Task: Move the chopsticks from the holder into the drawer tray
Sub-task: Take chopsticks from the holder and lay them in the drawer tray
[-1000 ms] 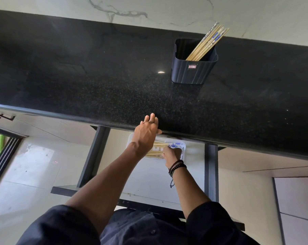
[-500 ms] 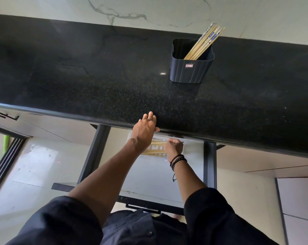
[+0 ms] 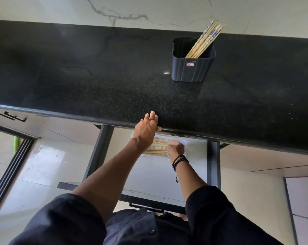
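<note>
Pale bamboo chopsticks lean rightward in my dark ribbed plastic holder, others lying flat across my near white drawer tray.

I see the surface bare left of the holder, but its front edge overhangs the tray, where both hands crowd.

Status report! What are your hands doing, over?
Left hand flat on counter edge. Right hand in tray, on chopsticks. More chopsticks in holder. Nothing blocking.

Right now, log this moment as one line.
left hand resting on counter edge | right hand in drawer tray | chopsticks remaining in holder
</note>
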